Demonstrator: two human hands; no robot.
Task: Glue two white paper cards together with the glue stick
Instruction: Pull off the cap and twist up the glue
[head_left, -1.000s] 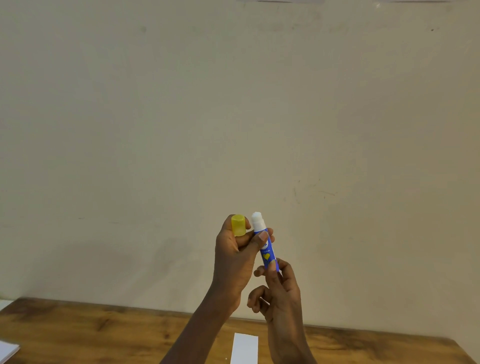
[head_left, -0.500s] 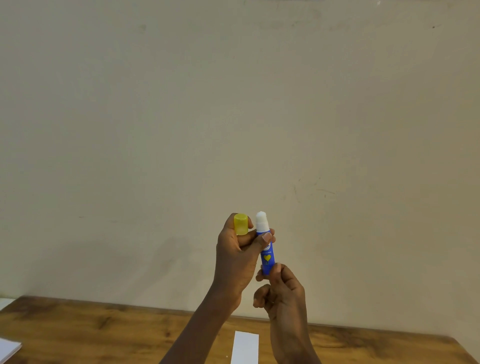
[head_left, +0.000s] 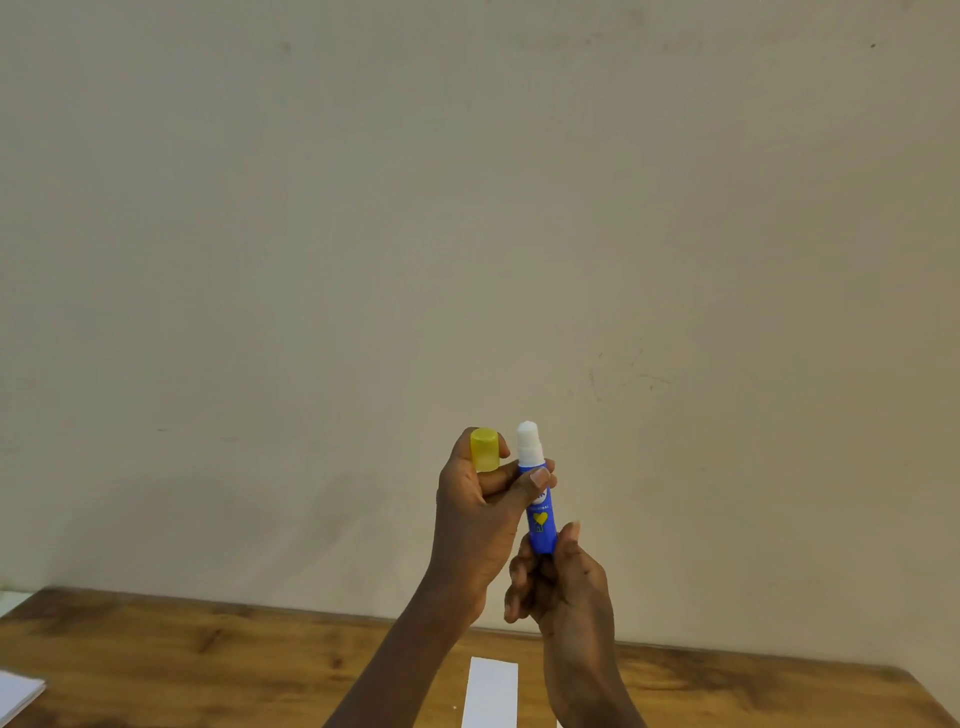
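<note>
We hold the glue stick (head_left: 538, 512) upright in front of the wall (head_left: 467, 208), its long axis near vertical, with the white glue (head_left: 529, 439) wound well out of the blue tube and pointing up, away from the paper below. Our left hand (head_left: 480, 525) is clamped on the upper part of the tube between thumb and fingers, and the same hand pinches the yellow cap (head_left: 484, 449) just left of the glue tip, apart from it. Our right hand (head_left: 563, 584) is closed around the base of the tube, fingers curled as if on the twist knob, though the knob itself is hidden and we cannot be sure.

The white card (head_left: 491, 693) lies flat on the wooden table (head_left: 208, 665), directly below and nearer to us than the stick, its long axis running near to far. The right hand sits lower and closer to it, so we judge it the one to carry the stick down; the tip would have to turn over to face the card.

At the near left edge lies more white paper (head_left: 18, 693), perhaps the second card. The tube looks like smooth glossy plastic, the cap translucent, the glue matt and soft, the card thin and crisp-edged, the table grained and knotty.
</note>
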